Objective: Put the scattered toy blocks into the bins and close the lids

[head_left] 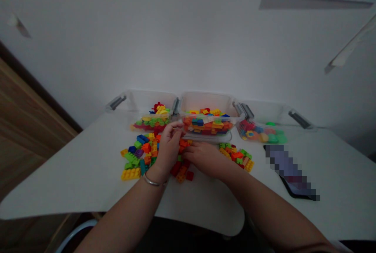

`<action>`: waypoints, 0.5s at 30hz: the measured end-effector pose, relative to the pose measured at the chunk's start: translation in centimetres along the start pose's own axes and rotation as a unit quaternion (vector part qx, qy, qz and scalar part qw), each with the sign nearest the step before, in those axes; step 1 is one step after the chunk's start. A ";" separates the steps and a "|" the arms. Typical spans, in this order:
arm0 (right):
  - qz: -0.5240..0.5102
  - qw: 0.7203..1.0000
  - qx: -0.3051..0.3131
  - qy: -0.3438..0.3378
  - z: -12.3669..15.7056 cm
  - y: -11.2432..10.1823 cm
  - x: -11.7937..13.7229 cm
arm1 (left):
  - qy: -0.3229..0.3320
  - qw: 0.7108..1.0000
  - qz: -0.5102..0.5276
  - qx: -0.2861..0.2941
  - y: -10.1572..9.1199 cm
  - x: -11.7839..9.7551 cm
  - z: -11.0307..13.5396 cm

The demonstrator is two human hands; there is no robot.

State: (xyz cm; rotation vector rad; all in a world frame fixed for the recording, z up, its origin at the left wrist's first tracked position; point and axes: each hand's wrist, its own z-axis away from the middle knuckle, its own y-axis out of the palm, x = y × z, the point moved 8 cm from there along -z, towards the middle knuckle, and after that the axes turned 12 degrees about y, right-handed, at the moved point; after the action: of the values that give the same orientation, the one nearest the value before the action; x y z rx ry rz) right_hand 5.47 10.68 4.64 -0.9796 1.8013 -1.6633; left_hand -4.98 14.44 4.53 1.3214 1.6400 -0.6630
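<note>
Loose toy building bricks (131,174) in yellow, green, blue, orange and red lie in a pile around my hands. My left hand (169,141), with a silver bangle at the wrist, is raised over the pile with its fingers curled; whatever they hold is hidden. From the right, my right hand (202,157) reaches in low, its fingers closed at the bricks. Orange bricks (183,143) show right at its fingertips, between both hands. Red and orange bricks (181,171) lie just below the hands. Another cluster of bricks (235,154) sits beyond my right wrist.
Three clear plastic bins stand along the wall: a left bin (141,100), a middle bin (205,100) heaped with bricks, and a right bin (267,110) with coloured pieces. A grey-white lid (217,138) lies before the middle one. A phone (289,172) rests on the white table (111,190).
</note>
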 end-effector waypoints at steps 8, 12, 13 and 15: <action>0.029 0.999 0.017 0.040 -0.2 0.5 -1.1 | -0.003 1.000 0.003 0.014 0.3 0.2 -0.1; 0.004 0.998 0.027 0.062 -0.3 0.5 -1.7 | 0.000 1.000 0.001 0.016 0.3 0.1 -0.2; 0.003 0.998 0.029 0.064 -0.3 0.5 -1.7 | 0.001 1.000 0.000 0.017 0.3 0.1 -0.2; 0.000 0.998 0.029 0.060 -0.1 0.2 -1.7 | 0.000 1.000 -0.001 0.017 0.3 0.1 -0.2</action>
State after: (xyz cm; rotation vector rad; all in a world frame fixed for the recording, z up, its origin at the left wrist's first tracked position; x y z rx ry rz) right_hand 6.36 12.06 4.30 -0.8706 1.8173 -1.7988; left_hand -4.74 14.70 4.57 1.3443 1.6367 -0.6958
